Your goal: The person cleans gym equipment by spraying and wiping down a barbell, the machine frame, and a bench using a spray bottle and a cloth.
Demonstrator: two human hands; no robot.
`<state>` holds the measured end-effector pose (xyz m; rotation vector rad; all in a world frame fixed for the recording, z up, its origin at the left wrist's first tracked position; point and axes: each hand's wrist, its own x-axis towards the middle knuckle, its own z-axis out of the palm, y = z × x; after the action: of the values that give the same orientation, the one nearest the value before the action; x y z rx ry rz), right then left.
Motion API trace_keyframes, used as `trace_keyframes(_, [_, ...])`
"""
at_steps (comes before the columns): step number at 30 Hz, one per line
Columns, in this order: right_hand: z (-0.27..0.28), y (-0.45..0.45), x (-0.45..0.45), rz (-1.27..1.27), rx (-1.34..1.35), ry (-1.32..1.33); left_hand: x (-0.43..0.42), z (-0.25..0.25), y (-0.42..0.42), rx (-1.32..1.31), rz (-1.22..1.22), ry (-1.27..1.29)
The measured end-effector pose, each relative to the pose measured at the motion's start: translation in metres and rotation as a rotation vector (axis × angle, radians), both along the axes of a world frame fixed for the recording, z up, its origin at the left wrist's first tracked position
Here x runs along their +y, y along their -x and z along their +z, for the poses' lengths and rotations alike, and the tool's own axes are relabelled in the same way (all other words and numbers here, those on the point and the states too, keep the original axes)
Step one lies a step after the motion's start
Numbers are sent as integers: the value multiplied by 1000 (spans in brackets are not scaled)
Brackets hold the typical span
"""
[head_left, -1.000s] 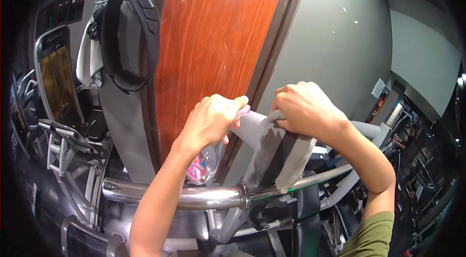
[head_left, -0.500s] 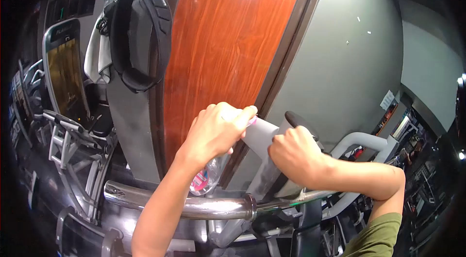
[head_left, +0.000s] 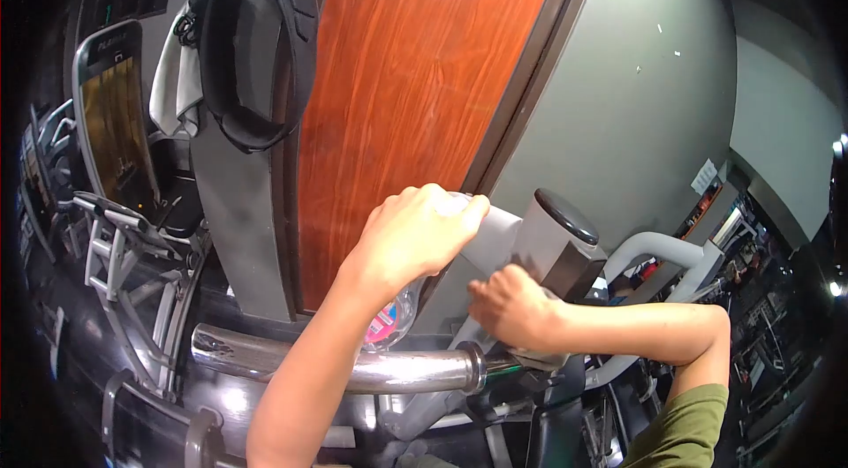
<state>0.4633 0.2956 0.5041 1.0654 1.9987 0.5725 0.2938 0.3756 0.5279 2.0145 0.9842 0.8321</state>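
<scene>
My left hand (head_left: 420, 230) is closed around the upper part of a clear plastic bottle (head_left: 402, 313) with a pink and blue label. The bottle hangs below my palm, above a thick chrome bar (head_left: 406, 371). Something pale shows by my thumb, too covered to name. My right hand (head_left: 512, 309) is closed, with its fingers curled in front of the grey machine frame (head_left: 495, 243), below a black-capped grey post (head_left: 552, 234). What it holds, if anything, is hidden. A pale patch shows beneath the right wrist.
Ahead are a wooden door (head_left: 397, 79) and a grey wall (head_left: 645, 132). A black weight belt (head_left: 296, 53) and a pale towel (head_left: 177, 97) hang to the left. Gym machines (head_left: 132, 265) stand at left, and a curved grey tube (head_left: 658, 243) rises at right.
My right hand has moved down and left from the top of the post, uncovering its black cap. My left hand has shifted slightly right with the bottle. The view has tilted a little downward.
</scene>
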Motion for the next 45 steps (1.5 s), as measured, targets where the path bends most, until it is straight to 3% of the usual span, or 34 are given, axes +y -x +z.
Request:
trace_keyframes(3, [21, 11, 9, -121, 14, -215, 2, -9, -4, 27, -19, -2])
trace_keyframes(6, [-4, 5, 33, -150, 62, -323, 5, -9, -4, 31, -40, 13])
trace_keyframes(8, [-27, 0, 29, 65, -71, -227, 9, -14, -7, 21, -37, 5])
trace_keyframes(10, [-51, -6, 31, -6, 21, 43, 4, -7, -5, 41, -34, 43])
trace_keyframes(15, [11, 16, 9, -197, 3, 67, 1, -1, -5, 47, -48, 78])
trace_keyframes(16, [19, 7, 0, -86, 103, -71, 2, -3, -4, 39, -57, 79])
trace_keyframes(18, [43, 7, -18, -131, 204, -328, -2, 0, -5, -8, -75, 66])
trace_keyframes(23, [116, -17, -56, -110, 663, -186, -7, 9, -2, -240, -219, -40])
trace_keyframes(30, [126, -77, -78, 115, 1154, -184, -14, 12, -5, -379, -287, 54])
trace_keyframes(34, [122, -118, -73, 274, 1440, -345, -18, 9, -10, -363, -328, -163])
trace_keyframes(38, [104, -139, -65, 245, 1572, -478, -22, 6, -15, -378, -334, -127])
trace_keyframes(45, [91, -146, -27, 298, 1516, -265, -27, 6, -19, -355, -312, -97])
